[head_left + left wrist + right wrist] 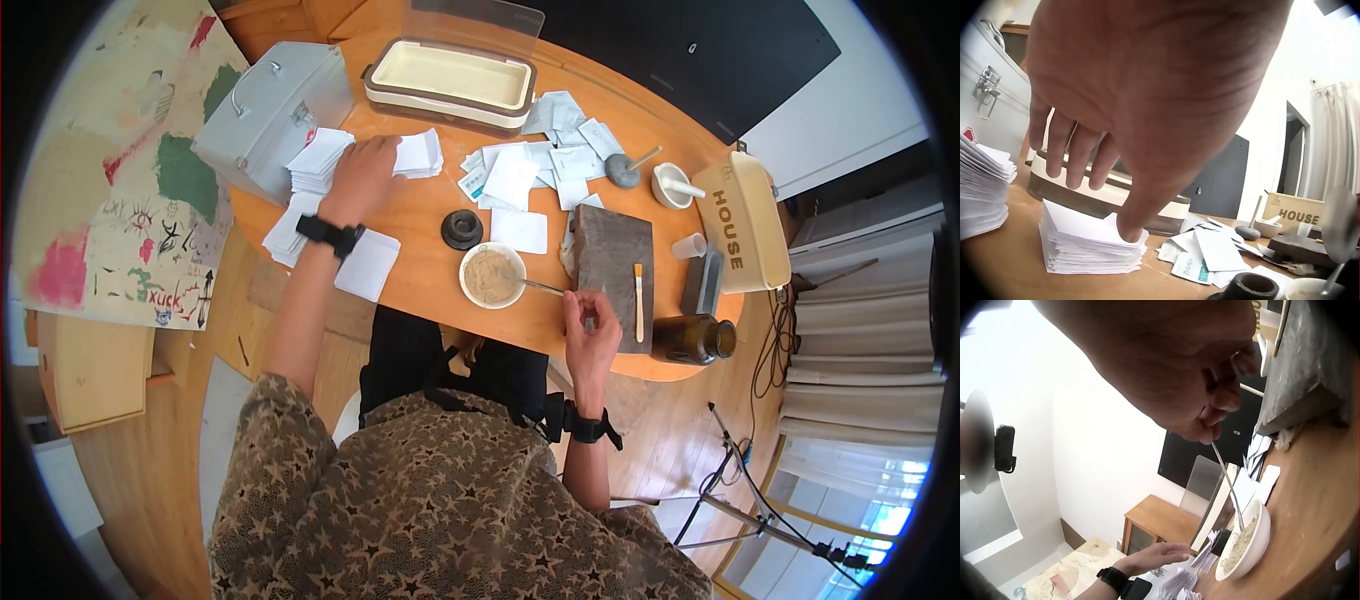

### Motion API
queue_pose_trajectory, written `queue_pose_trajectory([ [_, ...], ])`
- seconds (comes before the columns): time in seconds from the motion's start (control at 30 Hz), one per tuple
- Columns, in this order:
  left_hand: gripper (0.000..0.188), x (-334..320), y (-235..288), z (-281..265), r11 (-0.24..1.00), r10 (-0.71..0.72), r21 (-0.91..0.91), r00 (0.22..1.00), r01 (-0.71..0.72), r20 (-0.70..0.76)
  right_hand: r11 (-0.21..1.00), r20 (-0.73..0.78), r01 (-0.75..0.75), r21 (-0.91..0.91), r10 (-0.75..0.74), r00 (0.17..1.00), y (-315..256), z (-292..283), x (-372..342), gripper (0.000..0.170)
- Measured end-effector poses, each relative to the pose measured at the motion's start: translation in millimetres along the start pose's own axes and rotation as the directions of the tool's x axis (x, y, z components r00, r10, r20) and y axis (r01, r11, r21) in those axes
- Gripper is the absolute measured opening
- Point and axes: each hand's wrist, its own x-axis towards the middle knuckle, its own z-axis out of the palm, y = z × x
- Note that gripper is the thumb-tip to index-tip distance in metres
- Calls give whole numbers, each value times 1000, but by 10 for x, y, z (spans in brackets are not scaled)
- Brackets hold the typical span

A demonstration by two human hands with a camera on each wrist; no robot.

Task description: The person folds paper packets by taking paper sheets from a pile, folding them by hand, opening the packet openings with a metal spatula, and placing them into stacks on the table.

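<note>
My right hand (592, 335) pinches the thin handle of a metal spoon (1227, 478). The spoon's other end dips into a white bowl (1260, 545) of beige, grainy powder (490, 277) near the table's front edge. Over on the left, my left hand (362, 180) reaches above stacks of folded white paper, its fingers extended. In the left wrist view its thumb overlaps the top of one paper stack (1085, 250), while a taller paper stack (982, 194) stands farther left. A small dark round pot (462, 229) sits just behind the bowl.
Behind the papers are a silver case (275, 115) and a cream box with its lid raised (450, 112). Loose packets (512, 180) lie mid-table. At the right are a dark stone slab (610, 250) with a brush (639, 300), a brown bottle (690, 340) and a mortar (672, 185).
</note>
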Motion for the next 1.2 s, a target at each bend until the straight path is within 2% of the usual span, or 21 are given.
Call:
queue_pose_trajectory([
  [0.07, 59, 229, -48, 28, 999, 49, 16, 999, -49, 5, 1000, -3, -17, 1, 17, 1000, -4, -14, -22, 14],
  [0.13, 64, 460, -117, 81, 995, 25, 88, 976, -45, 219, 1000, -13, 12, -12, -12, 1000, 9, -31, -35, 14],
  [0.17, 64, 545, -142, 108, 995, 28, 87, 976, -48, 216, 1000, -16, 14, -13, -14, 1000, 20, -41, -41, 14],
  [0.23, 70, 679, -176, 156, 989, -22, 144, 932, -32, 362, 1000, -26, 17, -26, -18, 1000, 40, -59, -39, 14],
  [0.27, 70, 708, -197, 187, 989, -17, 143, 933, -36, 359, 999, -31, 19, -27, -19, 999, 29, -70, -38, 14],
  [0.33, 56, 724, -228, 221, 989, 0, 137, 939, -51, 345, 1000, -37, 1, -17, -1, 999, -6, -85, -50, 15],
  [0.47, 56, 737, -174, 164, 988, -14, 150, 936, -42, 352, 1000, -33, 21, -21, -22, 999, 13, -98, -47, 15],
  [0.53, 70, 735, -127, 99, 985, -63, 172, 918, -5, 391, 999, -33, 33, -11, -33, 999, 16, -96, -44, 16],
  [0.57, 70, 712, -111, 70, 985, -64, 173, 918, -4, 391, 999, -32, 33, -10, -33, 999, 11, -97, -41, 16],
  [0.67, 68, 591, -60, 14, 987, -41, 162, 951, -10, 306, 1000, -32, 22, -14, -23, 999, -11, -104, -39, 15],
  [0.73, 68, 410, 81, -92, 988, 4, 148, 984, -31, 180, 1000, -41, -2, -6, 1, 999, -23, -112, -43, 15],
  [0.77, 68, 310, 156, -129, 988, 5, 148, 983, -33, 182, 1000, -42, -3, -6, 3, 999, -24, -116, -40, 15],
  [0.83, 69, 68, 329, -177, 997, 32, 63, 995, -38, 96, 1000, -56, 5, 16, -4, 998, -21, -133, -39, 15],
  [0.97, 67, -451, 719, -226, 994, 96, -50, 994, -94, 45, 998, -81, 41, 48, -37, 996, -153, -189, -33, 14],
  [1.03, 66, -682, 919, -227, 979, 97, -180, 995, -93, 17, 995, -90, 55, 86, -48, 995, -222, -218, -40, 15],
  [1.2, 68, -1004, 1132, -75, 975, 124, -185, 992, -123, -7, 995, -108, 65, 73, -57, 993, -375, -241, -28, 13],
])
